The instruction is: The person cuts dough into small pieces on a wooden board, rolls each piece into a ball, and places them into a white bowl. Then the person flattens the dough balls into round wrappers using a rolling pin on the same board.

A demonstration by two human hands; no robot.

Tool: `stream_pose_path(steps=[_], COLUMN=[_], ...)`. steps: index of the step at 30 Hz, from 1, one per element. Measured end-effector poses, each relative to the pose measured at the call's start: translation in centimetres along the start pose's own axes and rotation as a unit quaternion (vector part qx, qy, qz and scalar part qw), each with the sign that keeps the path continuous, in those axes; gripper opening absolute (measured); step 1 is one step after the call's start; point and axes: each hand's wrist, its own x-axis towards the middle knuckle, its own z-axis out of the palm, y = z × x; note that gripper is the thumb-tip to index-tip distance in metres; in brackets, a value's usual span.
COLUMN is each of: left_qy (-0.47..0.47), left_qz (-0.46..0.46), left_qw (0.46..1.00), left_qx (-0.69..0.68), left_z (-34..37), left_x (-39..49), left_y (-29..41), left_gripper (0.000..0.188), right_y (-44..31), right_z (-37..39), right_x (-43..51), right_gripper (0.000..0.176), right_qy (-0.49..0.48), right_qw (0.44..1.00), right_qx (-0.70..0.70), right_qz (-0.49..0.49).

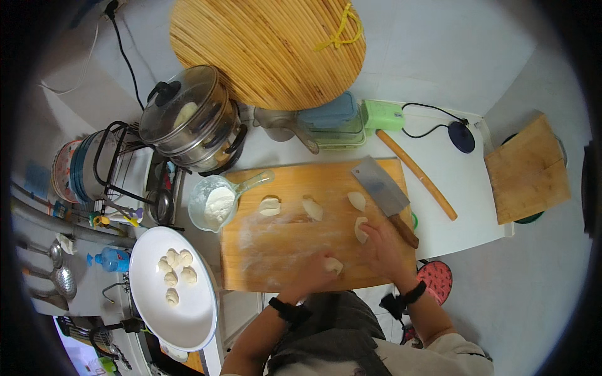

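My left hand [314,274], blurred, is low over the floured wooden cutting board [291,244], closed around a dough piece [334,266] whose pale end sticks out by the fingers. The fingers of my right hand [382,249] touch the edge of another flat dough piece [361,230] near the board's right side; whether they grip it is unclear. Farther up lie a dough piece [356,200], a second one [312,208] and a creased one [270,206]. A cleaver [382,184] rests on the right of the board, its wooden handle towards me.
A measuring cup of flour [219,205] overlaps the board's left corner. Left of it, a white basin [188,324] holds several dough balls [172,258]. Behind stands a lidded steamer [188,122]. A rolling pin [418,176] lies to the right; a round slatted board [268,47] leans behind.
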Motion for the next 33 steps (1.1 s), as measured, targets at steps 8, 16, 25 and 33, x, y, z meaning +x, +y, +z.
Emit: stream_pose_path(steps=[8, 16, 25, 33], left_qy=[0.005, 0.109, 0.107, -0.076], left_qz=[0.175, 0.218, 0.121, 0.326], left_qw=[0.637, 0.637, 0.759, 0.606], left_qx=[-0.75, -0.732, -0.631, -0.722], left_z=[-3.8, -4.4, -7.7, -8.8], left_x=[-3.9, -4.2, -12.1, -12.6], left_y=[3.4, 1.9, 4.4, 5.3], left_gripper=[0.057, 0.051, 0.053, 0.071], right_y=[-10.2, -15.4, -16.8, -18.0], right_z=[5.3, 8.4, 3.2, 5.6], right_x=[5.3, 9.8, 8.2, 6.3], right_gripper=[0.051, 0.038, 0.029, 0.05], right_qy=[-0.023, 0.011, -0.11, -0.065], right_qw=[0.985, 0.97, 0.936, 0.932], right_qx=[0.143, 0.212, 0.222, 0.278], right_qz=[-0.094, -0.118, -0.248, -0.225])
